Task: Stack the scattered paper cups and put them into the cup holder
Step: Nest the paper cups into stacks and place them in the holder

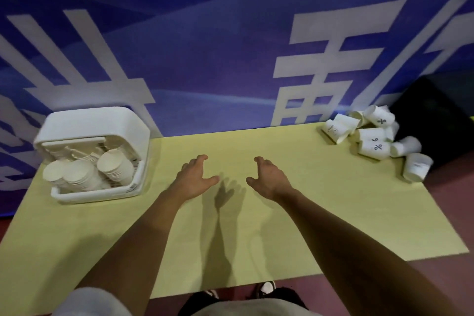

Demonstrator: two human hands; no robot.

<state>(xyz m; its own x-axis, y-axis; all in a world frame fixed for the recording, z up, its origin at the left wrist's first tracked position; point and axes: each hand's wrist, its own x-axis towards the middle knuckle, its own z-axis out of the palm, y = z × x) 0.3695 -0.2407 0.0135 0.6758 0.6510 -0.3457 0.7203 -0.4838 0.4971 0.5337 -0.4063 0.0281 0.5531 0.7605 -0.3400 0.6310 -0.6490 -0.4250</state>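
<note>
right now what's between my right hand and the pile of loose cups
Only bare yellow table lies between the right hand and the pile of loose cups, as the head view shows.

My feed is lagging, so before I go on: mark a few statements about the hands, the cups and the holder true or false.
1. The left hand and the right hand hold nothing. True.
2. The holder has stacked cups in it. True.
3. The loose cups lie right beside the holder. False: they are piled at the far right corner of the table, and the holder stands at the left.
4. Every loose cup stands upright. False: most lie on their sides.
</note>
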